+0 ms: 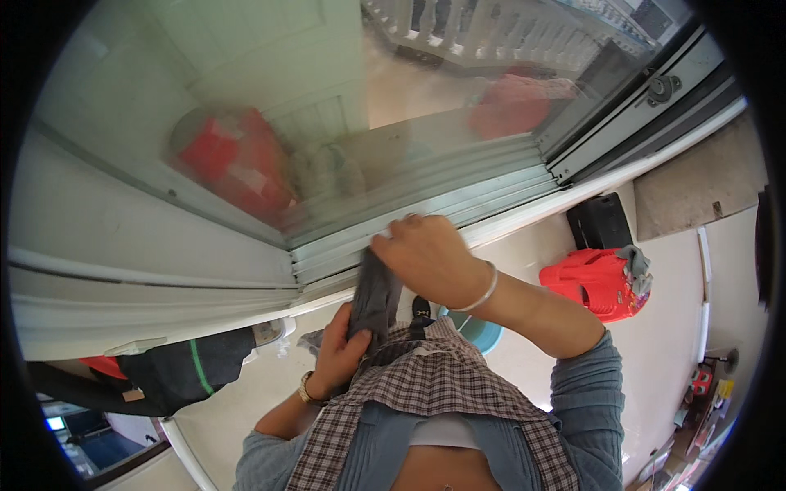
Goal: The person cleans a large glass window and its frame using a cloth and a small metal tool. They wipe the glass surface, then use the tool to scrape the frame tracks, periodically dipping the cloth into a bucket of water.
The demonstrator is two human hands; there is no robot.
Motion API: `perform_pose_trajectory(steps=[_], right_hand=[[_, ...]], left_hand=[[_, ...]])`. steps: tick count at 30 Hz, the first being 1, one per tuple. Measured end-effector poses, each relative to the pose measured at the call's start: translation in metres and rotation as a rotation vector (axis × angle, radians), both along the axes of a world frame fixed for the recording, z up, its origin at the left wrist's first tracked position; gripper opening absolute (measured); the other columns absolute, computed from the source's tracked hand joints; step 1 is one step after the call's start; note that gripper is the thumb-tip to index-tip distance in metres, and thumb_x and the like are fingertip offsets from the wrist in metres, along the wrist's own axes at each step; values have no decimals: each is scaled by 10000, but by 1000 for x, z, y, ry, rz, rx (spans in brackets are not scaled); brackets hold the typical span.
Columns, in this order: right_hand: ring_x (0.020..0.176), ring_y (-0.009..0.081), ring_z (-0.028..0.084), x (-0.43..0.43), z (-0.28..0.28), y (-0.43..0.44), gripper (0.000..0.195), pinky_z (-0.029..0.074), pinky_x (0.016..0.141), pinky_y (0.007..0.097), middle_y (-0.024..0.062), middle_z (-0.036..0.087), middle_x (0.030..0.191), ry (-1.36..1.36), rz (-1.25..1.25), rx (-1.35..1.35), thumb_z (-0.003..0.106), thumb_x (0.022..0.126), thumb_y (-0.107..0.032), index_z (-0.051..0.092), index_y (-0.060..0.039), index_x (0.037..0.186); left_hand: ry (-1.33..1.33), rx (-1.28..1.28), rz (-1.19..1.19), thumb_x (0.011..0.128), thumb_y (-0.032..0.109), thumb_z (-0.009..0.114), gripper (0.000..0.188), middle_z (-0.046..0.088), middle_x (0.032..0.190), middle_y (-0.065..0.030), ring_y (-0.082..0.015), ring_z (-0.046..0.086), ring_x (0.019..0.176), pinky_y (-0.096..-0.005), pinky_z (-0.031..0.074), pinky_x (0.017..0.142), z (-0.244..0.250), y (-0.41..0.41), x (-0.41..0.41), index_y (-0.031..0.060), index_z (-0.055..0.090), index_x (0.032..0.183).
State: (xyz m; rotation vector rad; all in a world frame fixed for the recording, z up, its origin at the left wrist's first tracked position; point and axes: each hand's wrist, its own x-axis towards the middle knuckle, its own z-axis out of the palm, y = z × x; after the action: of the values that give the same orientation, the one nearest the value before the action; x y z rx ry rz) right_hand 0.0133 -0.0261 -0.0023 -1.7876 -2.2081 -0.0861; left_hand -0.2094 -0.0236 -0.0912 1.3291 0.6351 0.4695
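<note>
A dark grey cloth (373, 294) is stretched between my two hands, close to the window sill. My right hand (430, 258), with a bangle at the wrist, grips its upper end just over the window's sliding track (497, 197). Lower and to the left, my left hand (344, 347) holds the cloth's other end, thumb on top. A glass window pane (393, 116) rises beyond the hands. Below them is the checked apron (430, 374) that I wear.
A blue-green basin (485, 334) stands on the floor below the sill. To the right are a red plastic item (577, 279) with a grey cloth on it and a black case (600, 222). Dark fabric with a green stripe (196, 367) lies at the left. A latch (663, 89) sits on the window frame.
</note>
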Motion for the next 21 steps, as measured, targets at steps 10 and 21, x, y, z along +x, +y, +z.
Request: perform_pose_trajectory(steps=[10,21], right_hand=[[645,261,606,-14,-24,18,153,482,531,359,48,571,688,195,50,133,625,691,-143,610,-145,843],[666,248,635,-55,-30,58,99,506,525,322,85,594,697,68,199,118,589,681,-143,583,-63,740]], left_hand=[[-113,50,101,842,31,500,449,506,1140,-90,-124,468,1050,-267,377,916,28,-6,14,-26,375,1269],[-175,-231,377,906,80,429,480,464,1275,-108,-191,458,1165,-319,365,986,16,2,3,11,300,1363]])
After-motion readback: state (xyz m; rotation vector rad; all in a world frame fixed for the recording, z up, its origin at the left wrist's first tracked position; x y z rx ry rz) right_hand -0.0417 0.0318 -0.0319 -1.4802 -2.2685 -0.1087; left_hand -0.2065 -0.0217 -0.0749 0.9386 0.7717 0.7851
